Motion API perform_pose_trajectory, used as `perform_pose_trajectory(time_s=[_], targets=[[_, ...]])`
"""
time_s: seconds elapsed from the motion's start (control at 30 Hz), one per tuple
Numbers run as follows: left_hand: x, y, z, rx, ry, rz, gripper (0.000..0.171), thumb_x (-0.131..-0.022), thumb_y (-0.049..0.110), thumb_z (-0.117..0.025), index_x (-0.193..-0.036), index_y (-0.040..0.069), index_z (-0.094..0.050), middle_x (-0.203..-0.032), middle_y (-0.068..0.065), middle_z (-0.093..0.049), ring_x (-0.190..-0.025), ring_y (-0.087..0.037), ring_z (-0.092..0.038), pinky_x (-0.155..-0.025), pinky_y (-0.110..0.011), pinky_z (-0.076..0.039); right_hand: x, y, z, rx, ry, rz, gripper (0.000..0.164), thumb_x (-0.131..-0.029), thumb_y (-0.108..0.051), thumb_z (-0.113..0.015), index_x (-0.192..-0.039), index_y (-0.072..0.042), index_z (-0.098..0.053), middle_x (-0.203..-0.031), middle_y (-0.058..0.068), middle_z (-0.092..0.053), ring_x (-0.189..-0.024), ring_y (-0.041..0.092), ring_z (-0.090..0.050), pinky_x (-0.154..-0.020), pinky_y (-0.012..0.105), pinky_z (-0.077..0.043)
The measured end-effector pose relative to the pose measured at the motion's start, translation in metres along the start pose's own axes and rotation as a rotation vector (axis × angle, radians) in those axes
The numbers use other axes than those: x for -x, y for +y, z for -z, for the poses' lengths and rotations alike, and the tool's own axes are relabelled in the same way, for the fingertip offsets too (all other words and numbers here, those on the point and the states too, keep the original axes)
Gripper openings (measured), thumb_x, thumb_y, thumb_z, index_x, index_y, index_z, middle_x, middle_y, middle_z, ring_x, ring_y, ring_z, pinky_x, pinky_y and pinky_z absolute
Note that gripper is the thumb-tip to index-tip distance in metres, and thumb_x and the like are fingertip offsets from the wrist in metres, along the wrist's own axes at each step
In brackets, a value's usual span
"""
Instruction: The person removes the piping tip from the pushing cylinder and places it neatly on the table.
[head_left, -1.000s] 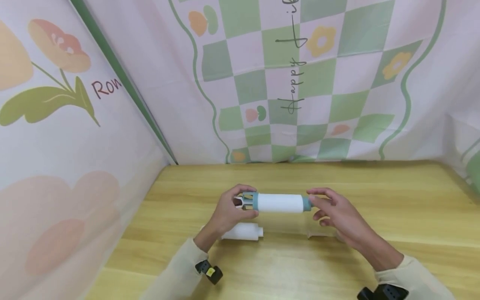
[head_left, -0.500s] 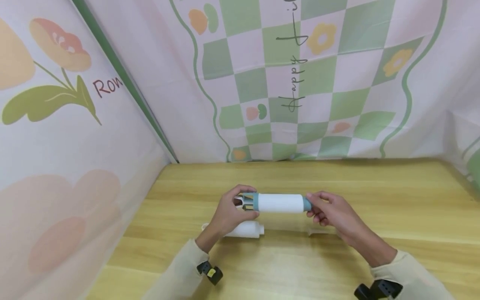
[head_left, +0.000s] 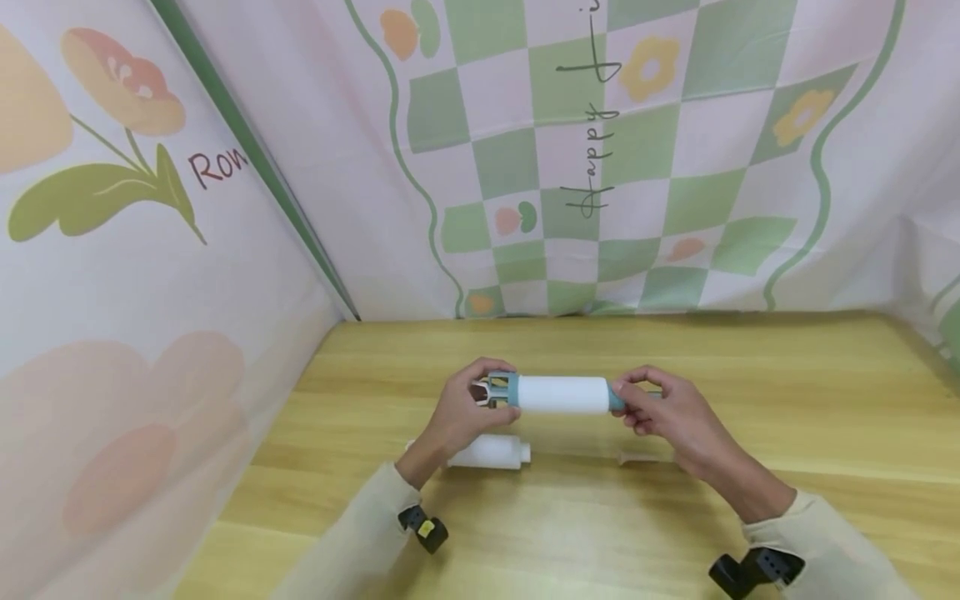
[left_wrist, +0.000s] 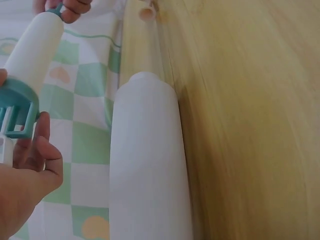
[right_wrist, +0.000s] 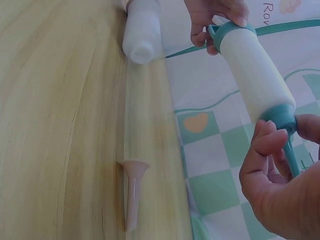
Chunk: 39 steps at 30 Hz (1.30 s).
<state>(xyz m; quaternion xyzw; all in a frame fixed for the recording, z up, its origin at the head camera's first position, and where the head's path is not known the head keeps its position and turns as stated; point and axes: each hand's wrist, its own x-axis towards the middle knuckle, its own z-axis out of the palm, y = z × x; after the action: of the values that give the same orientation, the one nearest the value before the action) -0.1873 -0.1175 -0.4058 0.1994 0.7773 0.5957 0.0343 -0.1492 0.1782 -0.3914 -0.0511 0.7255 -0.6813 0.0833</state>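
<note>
A white bottle (head_left: 562,394) with teal fittings at both ends lies level between my two hands, above the table. My left hand (head_left: 467,408) grips its teal open-framed end (left_wrist: 22,102) between thumb and fingers. At the other end, my right hand (head_left: 678,421) pinches the teal cap (right_wrist: 280,116). A thin teal nozzle (right_wrist: 291,156) runs out from that cap past my right fingers. Below the left hand, a second white bottle (head_left: 491,452) lies on its side, its far end partly hidden by the wrist. A pale pink flared tube (right_wrist: 134,187) lies beneath the right hand.
The wooden table (head_left: 570,533) spreads under both hands. A green-checked printed cloth (head_left: 630,192) hangs along its back edge, and a flower-printed cloth (head_left: 247,250) along the left. Black wrist cameras are strapped over both sleeves (head_left: 840,542).
My right fingers, spread near the teal cap earlier, have come together and now pinch it. The teal nozzle shows beyond the right hand now. My left hand keeps its grip.
</note>
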Motion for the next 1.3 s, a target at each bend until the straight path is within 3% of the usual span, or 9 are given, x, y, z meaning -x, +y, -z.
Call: perform_pose_trajectory(time_s=[0.27, 0.53, 0.8, 1.07, 1.3], targets=[[-0.0004, 0.0012, -0.0005, -0.005, -0.005, 0.013, 0.048, -0.08, 0.008, -0.083, -0.124, 0.015, -0.065, -0.111, -0.005, -0.063, -0.081, -0.02, -0.06, -0.067, -0.031, -0.053, 0.0004, -0.0009, 0.002, 0.069, 0.023, 0.005, 0.041, -0.104, -0.027, -0.057, -0.124, 0.008, -0.051, -0.09, 0.012, -0.069, -0.074, 0.017, -0.062, -0.061, 0.027, -0.052], [0.0032, -0.0005, -0.0003, 0.021, -0.005, 0.043, 0.047, -0.08, 0.008, -0.082, -0.123, 0.016, -0.065, -0.111, -0.006, -0.062, -0.083, -0.021, -0.061, -0.067, -0.031, -0.054, 0.0016, 0.0028, 0.0022, 0.148, 0.03, 0.019, 0.045, -0.101, -0.029, -0.061, -0.128, 0.007, -0.054, -0.099, 0.017, -0.068, -0.081, 0.02, -0.061, -0.069, 0.033, -0.055], [0.0032, 0.0022, 0.0011, 0.029, 0.005, 0.029, 0.046, -0.08, 0.007, -0.081, -0.123, 0.017, -0.065, -0.112, -0.007, -0.062, -0.083, -0.022, -0.061, -0.068, -0.034, -0.054, -0.0005, 0.0031, 0.0036, 0.121, 0.016, 0.073, 0.041, -0.101, -0.022, -0.062, -0.129, 0.007, -0.053, -0.104, 0.012, -0.066, -0.082, 0.017, -0.061, -0.068, 0.033, -0.054], [0.0043, 0.0021, 0.0021, 0.045, 0.007, 0.034, 0.046, -0.081, 0.009, -0.08, -0.123, 0.016, -0.065, -0.113, -0.008, -0.062, -0.084, -0.023, -0.061, -0.069, -0.034, -0.054, 0.0018, 0.0038, 0.0043, 0.119, -0.018, 0.116, 0.041, -0.098, -0.017, -0.067, -0.129, 0.005, -0.052, -0.12, 0.022, -0.06, -0.091, 0.025, -0.062, -0.072, 0.033, -0.054], [0.005, 0.0012, 0.0029, 0.064, 0.013, 0.037, 0.046, -0.081, 0.008, -0.08, -0.123, 0.016, -0.065, -0.115, -0.01, -0.061, -0.084, -0.022, -0.061, -0.07, -0.033, -0.054, 0.0, 0.0024, 0.0045, 0.107, -0.044, 0.144, 0.047, -0.099, -0.016, -0.065, -0.135, 0.008, -0.046, -0.122, 0.023, -0.058, -0.09, 0.026, -0.064, -0.071, 0.033, -0.055]])
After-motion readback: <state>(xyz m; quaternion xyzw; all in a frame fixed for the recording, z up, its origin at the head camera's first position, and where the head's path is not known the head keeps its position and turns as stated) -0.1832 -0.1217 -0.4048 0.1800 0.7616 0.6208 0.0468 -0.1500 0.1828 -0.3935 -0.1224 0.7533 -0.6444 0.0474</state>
